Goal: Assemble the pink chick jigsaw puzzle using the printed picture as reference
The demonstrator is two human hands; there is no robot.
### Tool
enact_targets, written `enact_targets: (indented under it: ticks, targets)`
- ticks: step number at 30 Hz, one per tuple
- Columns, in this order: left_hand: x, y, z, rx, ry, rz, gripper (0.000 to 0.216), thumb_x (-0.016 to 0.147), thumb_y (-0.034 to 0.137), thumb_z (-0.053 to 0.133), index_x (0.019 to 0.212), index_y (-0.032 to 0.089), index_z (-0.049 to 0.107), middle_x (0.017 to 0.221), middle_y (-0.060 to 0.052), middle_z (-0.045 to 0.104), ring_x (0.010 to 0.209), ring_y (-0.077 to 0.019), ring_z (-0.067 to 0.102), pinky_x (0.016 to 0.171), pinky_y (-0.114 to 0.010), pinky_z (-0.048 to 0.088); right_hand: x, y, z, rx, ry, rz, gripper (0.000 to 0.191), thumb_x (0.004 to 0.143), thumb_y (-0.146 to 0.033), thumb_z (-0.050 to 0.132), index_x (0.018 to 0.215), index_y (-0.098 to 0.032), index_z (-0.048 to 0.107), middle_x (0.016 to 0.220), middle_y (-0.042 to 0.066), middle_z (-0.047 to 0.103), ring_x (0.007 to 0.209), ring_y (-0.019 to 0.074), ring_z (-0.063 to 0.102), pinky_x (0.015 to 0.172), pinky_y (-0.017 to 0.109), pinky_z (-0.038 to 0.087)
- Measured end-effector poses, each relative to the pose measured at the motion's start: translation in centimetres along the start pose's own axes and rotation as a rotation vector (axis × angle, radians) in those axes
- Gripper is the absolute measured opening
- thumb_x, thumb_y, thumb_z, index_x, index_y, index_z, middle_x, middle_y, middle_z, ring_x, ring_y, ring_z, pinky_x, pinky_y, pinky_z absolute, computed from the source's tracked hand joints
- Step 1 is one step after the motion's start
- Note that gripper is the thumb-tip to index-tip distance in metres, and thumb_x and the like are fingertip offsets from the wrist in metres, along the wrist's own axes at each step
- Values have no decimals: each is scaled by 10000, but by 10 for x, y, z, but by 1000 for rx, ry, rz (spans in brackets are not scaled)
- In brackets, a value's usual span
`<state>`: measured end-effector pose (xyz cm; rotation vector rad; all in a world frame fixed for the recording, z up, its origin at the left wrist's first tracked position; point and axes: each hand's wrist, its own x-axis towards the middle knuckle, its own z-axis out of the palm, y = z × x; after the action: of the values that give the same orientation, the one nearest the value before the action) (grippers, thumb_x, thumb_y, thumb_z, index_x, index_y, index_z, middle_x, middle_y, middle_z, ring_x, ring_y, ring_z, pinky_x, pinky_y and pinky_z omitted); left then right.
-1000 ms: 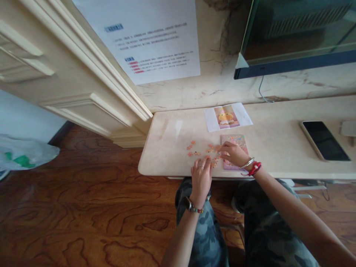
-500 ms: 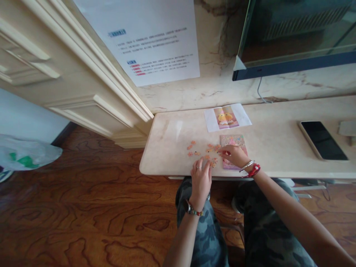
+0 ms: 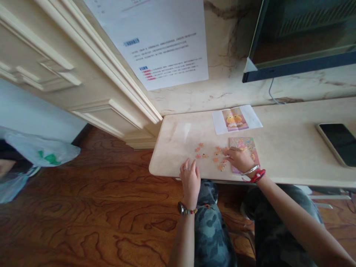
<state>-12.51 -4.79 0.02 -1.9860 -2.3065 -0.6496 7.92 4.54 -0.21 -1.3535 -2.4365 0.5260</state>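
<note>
Reaching forward with a bare left forearm (image 3: pixel 183 230) pointing pretty much straight out and a bare right forearm (image 3: pixel 294 211) slanting inward. Got a palm-down left hand (image 3: pixel 190 182) with loosely spread fingers, plus a right hand (image 3: pixel 239 160) turned in, with kinda bunched, curled fingers.

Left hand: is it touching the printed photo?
No, the left hand is at the table's front edge, while the printed photo lies apart, near the wall.

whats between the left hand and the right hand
Small orange pieces lie between the left hand and right hand, on the tabletop, in the head view.
</note>
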Motion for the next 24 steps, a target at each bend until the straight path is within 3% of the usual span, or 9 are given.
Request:
enact_targets:
  ticks: [7,11,14,19,24]
  targets:
    - [22,3,0,-81,86,-35,250,780,178,438,996,180,562,1041,-115,514,1012,-229,451,857,-417,397,21,-43,14,39,41,11,185,780,-229,487,919,-178,598,908,73,567,797,151,553,709,258,428]
    - [14,2,-2,-112,93,-52,245,778,172,434,985,175,565,1032,-123,514,1000,-231,457,852,-425,397,42,-70,35,-104,-47,59,170,784,-262,487,869,-164,598,919,109,548,844,204,529,667,292,429]
    - [4,-1,-2,-135,70,-37,237,777,174,433,971,161,569,1023,-131,512,1000,-234,455,860,-427,389,46,-73,40,-148,-72,37,210,821,-265,423,825,-146,596,879,119,553,849,212,520,692,312,421]
    - [-5,7,3,-193,61,8,223,781,185,435,961,162,565,1030,-130,505,999,-236,449,863,-437,383,22,-45,17,-70,25,-33,167,808,-250,459,841,-143,582,836,96,585,848,178,513,756,292,402]
    - [-10,42,8,-287,18,105,230,794,182,426,987,178,551,1050,-111,496,1006,-213,440,878,-407,386,-28,22,-20,8,279,57,141,784,-286,501,800,-169,579,768,59,609,759,156,534,690,269,429]
